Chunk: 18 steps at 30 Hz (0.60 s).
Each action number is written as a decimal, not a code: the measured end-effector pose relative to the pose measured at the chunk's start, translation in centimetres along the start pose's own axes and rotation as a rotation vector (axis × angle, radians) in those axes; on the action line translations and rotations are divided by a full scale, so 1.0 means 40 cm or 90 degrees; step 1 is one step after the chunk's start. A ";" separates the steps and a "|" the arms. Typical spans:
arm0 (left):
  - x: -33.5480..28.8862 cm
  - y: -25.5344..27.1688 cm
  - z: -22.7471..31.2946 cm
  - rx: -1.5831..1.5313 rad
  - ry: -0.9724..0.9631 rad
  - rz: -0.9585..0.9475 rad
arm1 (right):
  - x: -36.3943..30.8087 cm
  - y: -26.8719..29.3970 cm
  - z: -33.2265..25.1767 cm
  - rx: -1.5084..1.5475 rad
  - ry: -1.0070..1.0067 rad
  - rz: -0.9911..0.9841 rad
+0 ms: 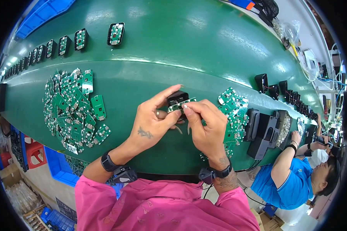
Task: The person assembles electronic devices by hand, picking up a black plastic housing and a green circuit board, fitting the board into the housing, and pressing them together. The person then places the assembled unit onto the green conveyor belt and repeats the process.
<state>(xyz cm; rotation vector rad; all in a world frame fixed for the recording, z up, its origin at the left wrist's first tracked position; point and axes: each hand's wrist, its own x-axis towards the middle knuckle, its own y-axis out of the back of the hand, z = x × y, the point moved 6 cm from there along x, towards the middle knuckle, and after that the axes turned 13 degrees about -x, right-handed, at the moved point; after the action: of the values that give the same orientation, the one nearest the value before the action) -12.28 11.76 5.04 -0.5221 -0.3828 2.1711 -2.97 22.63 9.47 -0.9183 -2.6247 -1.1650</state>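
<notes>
Frame centre: left hand — fingers clamped on black plastic housing; right hand — fingers pinched on green circuit board.

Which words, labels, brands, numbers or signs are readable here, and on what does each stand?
None can be read.
Held board: any markings too small.
Left board pile: print too small and blurred.
Right board pile: likewise too small.
Black case: no text visible.

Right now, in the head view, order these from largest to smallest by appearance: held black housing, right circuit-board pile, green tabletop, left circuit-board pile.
1. Green tabletop
2. Left circuit-board pile
3. Right circuit-board pile, partly hidden
4. Held black housing, partly hidden
</notes>
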 end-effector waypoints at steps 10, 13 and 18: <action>-0.009 0.010 0.025 0.060 -0.127 0.049 | 0.007 0.003 0.011 -0.041 0.002 -0.043; -0.011 0.007 0.033 0.106 -0.144 0.036 | 0.008 0.005 0.017 -0.028 -0.005 -0.071; -0.007 0.004 0.031 0.133 -0.160 0.033 | 0.006 -0.001 0.016 -0.063 0.036 -0.089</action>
<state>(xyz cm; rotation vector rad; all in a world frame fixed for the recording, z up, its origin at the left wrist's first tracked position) -12.83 11.35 6.10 -0.1451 -0.2749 2.3003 -3.10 23.17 9.09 -0.7152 -2.6432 -1.3443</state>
